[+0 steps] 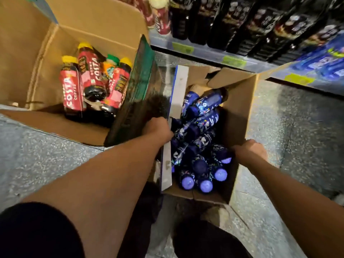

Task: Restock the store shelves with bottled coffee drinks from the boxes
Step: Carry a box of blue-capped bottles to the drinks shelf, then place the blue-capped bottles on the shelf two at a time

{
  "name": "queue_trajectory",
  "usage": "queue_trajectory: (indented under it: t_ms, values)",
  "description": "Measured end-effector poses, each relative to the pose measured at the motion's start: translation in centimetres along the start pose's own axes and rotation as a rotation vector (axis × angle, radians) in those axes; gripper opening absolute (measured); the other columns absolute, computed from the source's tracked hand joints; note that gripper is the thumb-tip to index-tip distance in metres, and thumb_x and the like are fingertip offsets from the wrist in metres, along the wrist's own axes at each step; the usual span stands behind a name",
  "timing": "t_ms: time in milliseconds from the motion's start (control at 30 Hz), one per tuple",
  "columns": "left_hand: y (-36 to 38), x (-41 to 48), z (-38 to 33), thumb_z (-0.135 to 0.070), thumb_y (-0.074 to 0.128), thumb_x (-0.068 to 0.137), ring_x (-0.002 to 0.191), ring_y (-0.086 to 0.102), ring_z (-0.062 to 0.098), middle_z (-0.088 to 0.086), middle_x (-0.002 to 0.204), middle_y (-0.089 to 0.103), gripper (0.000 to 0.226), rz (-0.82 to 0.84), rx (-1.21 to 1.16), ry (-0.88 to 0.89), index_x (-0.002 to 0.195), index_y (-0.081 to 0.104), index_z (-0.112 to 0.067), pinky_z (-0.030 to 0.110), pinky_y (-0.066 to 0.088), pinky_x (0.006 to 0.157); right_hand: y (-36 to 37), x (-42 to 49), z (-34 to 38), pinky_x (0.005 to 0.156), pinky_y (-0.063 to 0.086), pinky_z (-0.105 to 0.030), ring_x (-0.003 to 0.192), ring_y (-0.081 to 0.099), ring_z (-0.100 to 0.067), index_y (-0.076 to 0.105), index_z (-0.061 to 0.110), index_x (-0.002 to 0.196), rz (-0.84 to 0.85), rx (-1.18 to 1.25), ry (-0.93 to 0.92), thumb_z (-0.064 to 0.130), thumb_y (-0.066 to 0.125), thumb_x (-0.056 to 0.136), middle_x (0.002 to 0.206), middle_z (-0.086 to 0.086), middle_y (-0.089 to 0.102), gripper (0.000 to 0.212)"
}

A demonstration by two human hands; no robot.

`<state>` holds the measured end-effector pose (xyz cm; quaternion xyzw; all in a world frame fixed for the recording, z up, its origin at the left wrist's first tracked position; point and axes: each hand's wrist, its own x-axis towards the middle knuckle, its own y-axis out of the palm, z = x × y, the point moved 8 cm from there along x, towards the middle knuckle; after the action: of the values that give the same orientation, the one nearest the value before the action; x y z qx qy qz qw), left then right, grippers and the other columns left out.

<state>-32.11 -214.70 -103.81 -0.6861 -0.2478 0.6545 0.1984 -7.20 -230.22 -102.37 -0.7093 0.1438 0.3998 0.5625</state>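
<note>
A cardboard box [240, 112] on the floor holds several blue-labelled bottles [202, 123] with purple caps, some upright, some lying down. My left hand [158, 127] grips the box's left wall beside its blue-and-white flap. My right hand [249, 151] is closed over the box's right wall. A second, larger cardboard box [37, 58] at the upper left holds several red Costa coffee bottles [93, 77] with yellow caps, lying on their sides.
A store shelf [232, 62] with yellow-green price tags runs across the top right, stocked with dark bottles, red bottles and blue bottles. The floor [288, 127] is grey speckled stone. My dark-clothed legs are at the bottom edge.
</note>
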Motion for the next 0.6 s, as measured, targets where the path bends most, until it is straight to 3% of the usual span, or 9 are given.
queue_trajectory:
  t_ms: [233, 467, 533, 600]
  values:
    - [0.7, 4.6, 0.5, -0.035, 0.069, 0.084, 0.1, 0.06, 0.032, 0.012, 0.113, 0.063, 0.038, -0.024, 0.053, -0.018, 0.111, 0.063, -0.008, 0.033, 0.043, 0.068, 4.6, 4.0, 1.6, 0.084, 0.05, -0.038, 0.104, 0.062, -0.037, 0.065, 0.004, 0.104, -0.001, 0.067, -0.032, 0.024, 0.063, 0.081, 0.11, -0.022, 0.064, 0.03]
    - [1.0, 5.7, 0.8, -0.044, 0.075, 0.075, 0.102, 0.062, 0.032, 0.011, 0.114, 0.065, 0.05, -0.026, -0.03, -0.042, 0.112, 0.065, -0.011, 0.035, 0.051, 0.078, 5.5, 5.2, 1.6, 0.082, 0.048, -0.036, 0.102, 0.062, -0.037, 0.066, 0.002, 0.105, 0.011, 0.12, -0.016, 0.03, 0.058, 0.082, 0.107, -0.023, 0.064, 0.037]
    - [1.0, 4.6, 0.9, -0.048, 0.077, 0.072, 0.104, 0.061, 0.031, 0.01, 0.116, 0.064, 0.056, -0.078, -0.095, -0.068, 0.112, 0.063, -0.011, 0.036, 0.05, 0.079, 4.5, 4.0, 1.5, 0.081, 0.047, -0.035, 0.098, 0.062, -0.037, 0.066, 0.002, 0.102, -0.049, 0.15, -0.023, 0.033, 0.056, 0.082, 0.103, -0.022, 0.064, 0.039]
    - [0.6, 2.4, 0.3, -0.044, 0.076, 0.075, 0.112, 0.054, 0.031, 0.009, 0.121, 0.056, 0.055, -0.231, -0.134, -0.023, 0.115, 0.056, -0.011, 0.039, 0.046, 0.083, 2.6, 1.8, 1.8, 0.08, 0.044, -0.036, 0.097, 0.059, -0.035, 0.062, 0.004, 0.103, -0.205, 0.229, -0.099, 0.028, 0.056, 0.084, 0.105, -0.019, 0.062, 0.031]
